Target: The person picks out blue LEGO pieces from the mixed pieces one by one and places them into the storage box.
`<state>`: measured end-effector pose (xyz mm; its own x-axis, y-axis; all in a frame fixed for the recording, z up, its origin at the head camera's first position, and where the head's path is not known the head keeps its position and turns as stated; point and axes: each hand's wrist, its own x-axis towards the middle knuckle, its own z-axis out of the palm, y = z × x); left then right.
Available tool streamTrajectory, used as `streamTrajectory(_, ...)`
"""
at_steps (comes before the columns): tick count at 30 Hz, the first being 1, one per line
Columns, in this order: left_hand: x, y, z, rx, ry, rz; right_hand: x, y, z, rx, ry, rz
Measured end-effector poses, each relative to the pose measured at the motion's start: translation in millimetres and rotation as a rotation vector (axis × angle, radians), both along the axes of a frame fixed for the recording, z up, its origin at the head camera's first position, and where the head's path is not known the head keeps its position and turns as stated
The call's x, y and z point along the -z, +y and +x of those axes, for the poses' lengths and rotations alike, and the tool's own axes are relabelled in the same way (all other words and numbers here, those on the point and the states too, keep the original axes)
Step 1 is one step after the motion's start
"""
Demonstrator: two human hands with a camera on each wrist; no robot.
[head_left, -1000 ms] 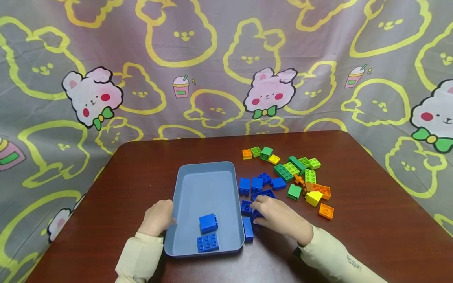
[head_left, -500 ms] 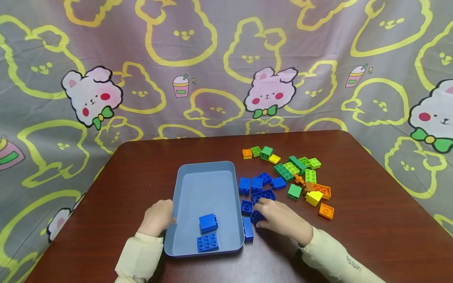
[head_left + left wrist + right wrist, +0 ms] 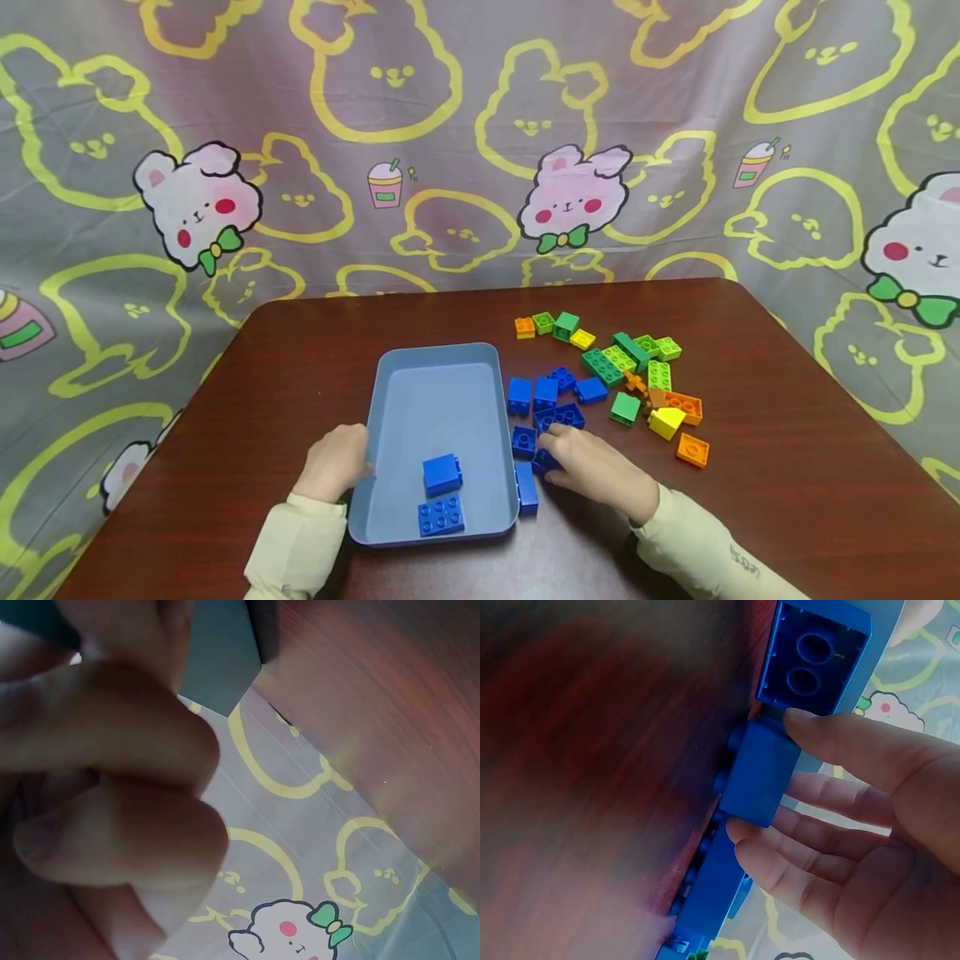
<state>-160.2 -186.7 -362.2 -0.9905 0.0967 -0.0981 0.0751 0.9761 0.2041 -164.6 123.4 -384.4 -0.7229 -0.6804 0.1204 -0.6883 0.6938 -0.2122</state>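
A shallow blue-grey tray [image 3: 427, 400] stands on the table, and my left hand [image 3: 336, 462] grips its left rim. In the left wrist view, the curled fingers [image 3: 127, 832] fill the left side, beside a bit of the tray wall. My right hand [image 3: 600, 471] reaches down among the blue toy bricks right of the tray. The right wrist view shows its thumb and fingertips pinching a blue toy brick [image 3: 761, 772] at opposite ends, studs toward the table. Inside the tray lie a thick blue brick [image 3: 442, 473] and a flat six-stud blue brick [image 3: 441, 515].
A blue brick [image 3: 527, 488] lies along the tray's right wall, and a hollow-side-up one [image 3: 523, 441] lies close by. Several more blue bricks [image 3: 545, 392] are behind the hand. Green bricks [image 3: 602, 367], orange bricks [image 3: 692, 450] and a yellow brick [image 3: 665, 422] spread farther right. A patterned curtain [image 3: 450, 242] hangs behind.
My right hand has shifted slightly toward me and to the right, its fingers settling at a blue toy brick. The left hand and the tray have stayed in place.
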Motion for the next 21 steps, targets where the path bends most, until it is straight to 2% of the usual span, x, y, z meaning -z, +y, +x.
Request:
streamTrajectory(14,0.3,0.2,-0.1,-0.002,0.007,-0.001,-9.4,2.6,0.7,-0.021,0.000,-0.026)
streamTrajectory(21,2.0,-0.4,-0.7,0.003,0.011,0.005,-17.8,0.6,0.4,-0.022,0.051,-0.024)
